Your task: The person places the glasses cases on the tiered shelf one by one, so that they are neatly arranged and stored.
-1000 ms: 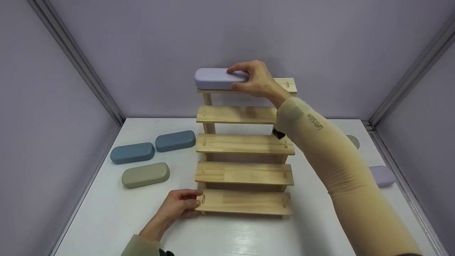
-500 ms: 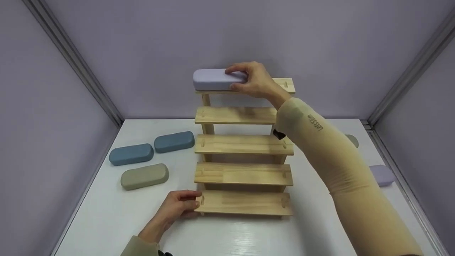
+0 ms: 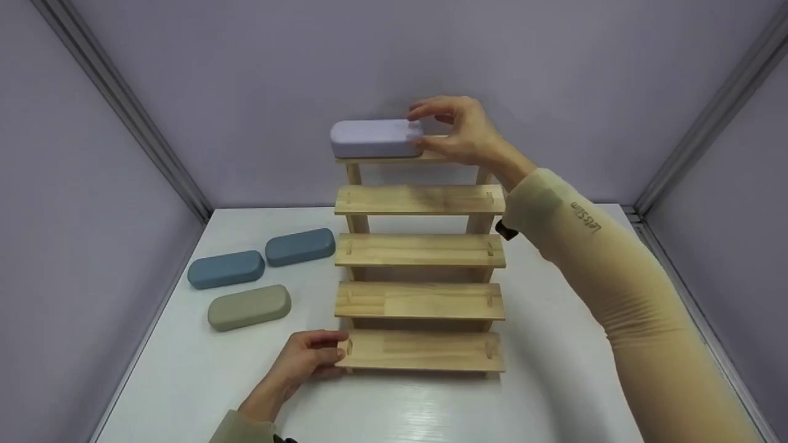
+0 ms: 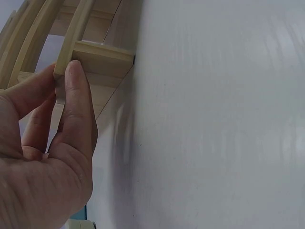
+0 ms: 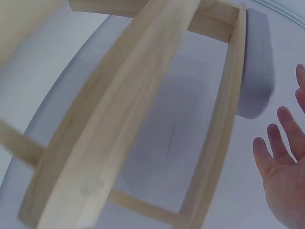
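A lavender glasses case [image 3: 369,138] lies on the left half of the top step of a tiered wooden display stand [image 3: 420,249]. By the case's right end is my right hand [image 3: 465,129], fingers spread and thumb apart from them. The right wrist view shows those fingers [image 5: 286,121] clear of the case [image 5: 257,67]. My left hand [image 3: 301,357] pinches the left end of the lowest step between thumb and fingers. In the left wrist view, this hand [image 4: 62,129] grips the edge of the stand [image 4: 102,59].
On the white table [image 3: 184,381], left of the stand, lie two blue glasses cases [image 3: 226,269] and an olive-green one [image 3: 249,307]. Grey walls [image 3: 265,74] enclose the back and sides. My right sleeve [image 3: 622,295] covers much of the right side.
My right hand has let go of the lavender case and drawn off to the right, its fingers opening. The case stays on the top step. My left hand keeps its hold.
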Demonstrator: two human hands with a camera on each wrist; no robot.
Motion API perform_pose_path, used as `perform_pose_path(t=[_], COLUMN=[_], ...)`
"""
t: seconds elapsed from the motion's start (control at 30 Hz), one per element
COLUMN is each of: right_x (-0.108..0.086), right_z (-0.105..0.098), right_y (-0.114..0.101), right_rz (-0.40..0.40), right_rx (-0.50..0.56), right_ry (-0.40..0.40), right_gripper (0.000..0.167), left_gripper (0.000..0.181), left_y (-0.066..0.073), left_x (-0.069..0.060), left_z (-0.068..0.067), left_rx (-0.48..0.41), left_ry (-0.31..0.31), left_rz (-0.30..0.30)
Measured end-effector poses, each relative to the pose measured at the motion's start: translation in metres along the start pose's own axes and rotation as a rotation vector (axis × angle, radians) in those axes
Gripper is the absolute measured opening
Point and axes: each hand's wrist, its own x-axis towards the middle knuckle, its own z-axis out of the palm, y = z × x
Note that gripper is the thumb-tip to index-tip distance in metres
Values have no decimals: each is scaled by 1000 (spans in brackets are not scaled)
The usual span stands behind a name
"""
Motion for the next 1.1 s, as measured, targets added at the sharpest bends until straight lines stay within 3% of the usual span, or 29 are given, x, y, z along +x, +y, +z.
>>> perform_pose_path(t=[0.13,0.4,0.67,1.1], right_x=[-16,-57,-104,-172], right_z=[-9,-19,-32,-58], right_y=[0,5,20,45], right_rz=[-62,-152,-176,-141], right_rx=[-7,-46,-159,-191], right_ry=[4,-59,-82,-75], right_gripper=[36,36,37,40], left_gripper=[47,47,47,48], left_y=[-1,-1,-4,-3], left_x=[0,1,0,-1], left_z=[-1,-2,-4,-9], left_rx=[-18,-28,10,2], left_ry=[-7,-14,7,-2], left_rz=[-4,-1,-6,-22])
